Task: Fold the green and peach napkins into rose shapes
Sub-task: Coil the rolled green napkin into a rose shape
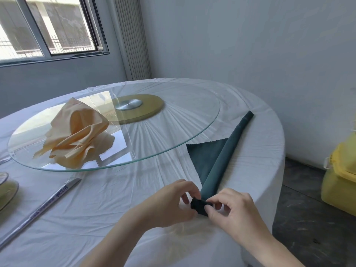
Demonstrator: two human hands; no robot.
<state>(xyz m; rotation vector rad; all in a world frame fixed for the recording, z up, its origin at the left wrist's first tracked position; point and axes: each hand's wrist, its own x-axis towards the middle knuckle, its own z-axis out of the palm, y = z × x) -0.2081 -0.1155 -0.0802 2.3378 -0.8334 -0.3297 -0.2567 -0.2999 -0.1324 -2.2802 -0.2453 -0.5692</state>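
Long silver packet [44, 207], near side of glass turntable [183, 116] — blue print, too blurred to read. Green napkin [221, 162]: rolled strip on tabletop [96, 218], right of turntable. Left hand [169, 205] and right hand [233, 211] — fingers curled, pinching its coiled near end. Peach napkin [77, 135]: bunched, on turntable.

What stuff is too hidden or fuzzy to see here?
Head view:
Rolled dark green cloth napkin: near end hidden by left hand and right hand.
Long silver packet: blue print too blurred to read.
Round greenish plate: cut off by left edge.
Yellow container: cut off by right edge.
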